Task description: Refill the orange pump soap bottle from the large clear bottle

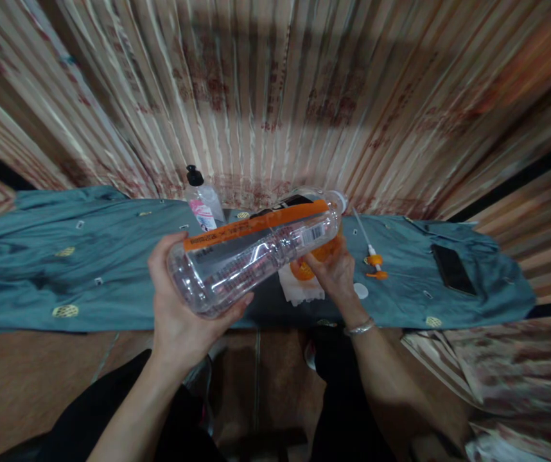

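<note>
Printed curtains (pixel 275 96) and a teal patterned cloth (pixel 116 253) suggest a home.

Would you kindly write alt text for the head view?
The left hand holds a tilted, orange-banded clear bottle above teal cloth, the right hand near its neck end. A black-topped bottle stands behind; an orange pump and dark phone lie rightward.

Black trousers (pixel 345 404) and a silvery right-wrist bracelet (pixel 361 328) are worn.
</note>
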`<state>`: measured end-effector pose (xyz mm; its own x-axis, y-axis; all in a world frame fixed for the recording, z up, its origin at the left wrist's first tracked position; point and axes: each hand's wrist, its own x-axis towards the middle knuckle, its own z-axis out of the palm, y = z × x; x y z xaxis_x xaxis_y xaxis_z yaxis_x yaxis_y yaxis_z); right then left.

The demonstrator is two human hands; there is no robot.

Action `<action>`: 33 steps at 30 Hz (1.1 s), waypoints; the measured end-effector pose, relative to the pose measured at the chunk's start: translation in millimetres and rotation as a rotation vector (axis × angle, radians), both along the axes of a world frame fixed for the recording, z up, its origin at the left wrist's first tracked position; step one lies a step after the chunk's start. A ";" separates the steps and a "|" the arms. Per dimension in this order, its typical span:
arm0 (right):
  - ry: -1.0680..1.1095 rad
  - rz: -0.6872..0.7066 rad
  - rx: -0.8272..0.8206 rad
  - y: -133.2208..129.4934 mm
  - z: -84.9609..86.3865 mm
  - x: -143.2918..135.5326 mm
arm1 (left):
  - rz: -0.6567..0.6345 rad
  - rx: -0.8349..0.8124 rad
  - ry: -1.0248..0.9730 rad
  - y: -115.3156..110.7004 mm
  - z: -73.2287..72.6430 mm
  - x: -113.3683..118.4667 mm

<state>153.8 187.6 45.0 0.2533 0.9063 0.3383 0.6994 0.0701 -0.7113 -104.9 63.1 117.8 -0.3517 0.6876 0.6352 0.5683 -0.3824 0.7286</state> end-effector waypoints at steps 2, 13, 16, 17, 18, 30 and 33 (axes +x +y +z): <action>0.006 0.005 0.001 0.1 0.3 -0.2 | -0.002 0.001 0.000 0.1 -0.6 -0.5; 0.006 0.021 0.053 3.0 -8.0 3.3 | 0.008 -0.005 -0.029 0.4 -1.2 -1.4; -0.011 0.007 0.013 1.8 -3.4 0.6 | 0.004 -0.010 -0.029 0.2 -1.5 -2.4; -0.020 -0.001 0.004 1.3 -1.7 -0.4 | 0.004 -0.010 -0.023 0.1 -1.5 -2.5; -0.028 -0.008 -0.003 0.9 -0.2 -1.3 | 0.004 -0.007 -0.017 0.1 -1.6 -2.5; -0.031 -0.002 0.026 0.6 -2.8 0.8 | 0.009 0.001 -0.008 1.0 -1.7 -1.4; -0.046 0.010 0.023 1.3 -4.2 1.6 | 0.004 0.002 -0.007 1.1 -1.5 -1.3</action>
<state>155.4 188.8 40.8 0.2285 0.9003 0.3705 0.7302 0.0932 -0.6768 -106.2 64.2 116.3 -0.3592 0.6850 0.6339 0.5647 -0.3813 0.7320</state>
